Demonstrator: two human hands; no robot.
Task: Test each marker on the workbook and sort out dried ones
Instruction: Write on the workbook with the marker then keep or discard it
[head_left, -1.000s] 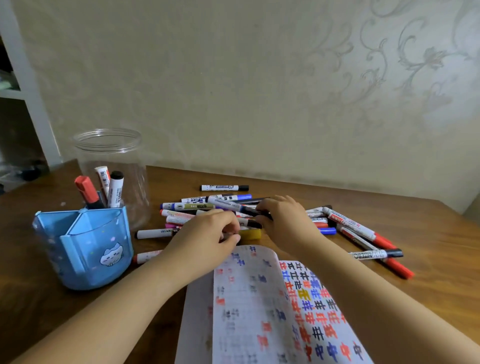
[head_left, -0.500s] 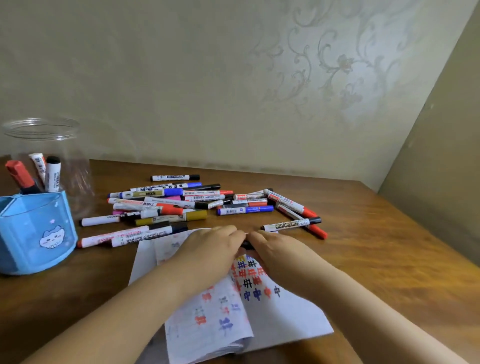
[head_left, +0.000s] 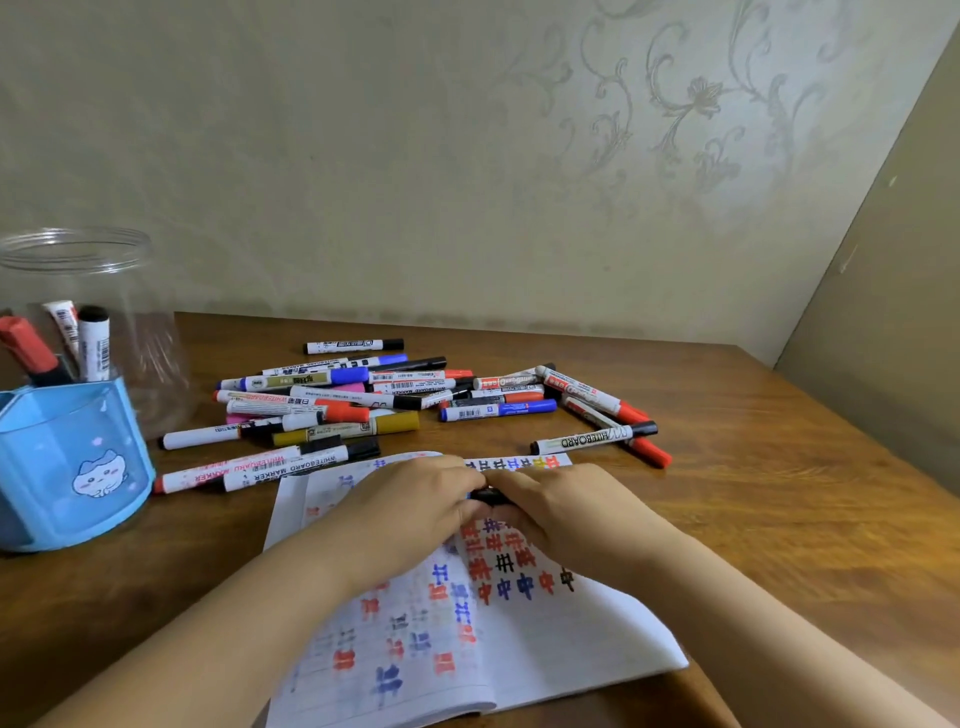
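An open workbook (head_left: 545, 639) lies on the table in front of me, its pages filled with red, blue and black marker characters. Over its upper part my left hand (head_left: 415, 509) and my right hand (head_left: 561, 514) meet, both gripping one dark marker (head_left: 488, 496); only a short black piece shows between the fingers. Beyond the workbook lies a pile of several markers (head_left: 363, 400) with red, blue, black, pink and yellow caps.
A blue pen holder (head_left: 72, 467) at the left holds three markers, one red-capped. Behind it stands a clear plastic jar (head_left: 93, 291). Two markers (head_left: 597, 436) lie apart at the right of the pile. The wooden table (head_left: 779, 519) meets walls at the back and right.
My hands came back from the marker pile to above the workbook, carrying a dark marker between them. The view shifted right, so the holder and jar now sit at the left edge.
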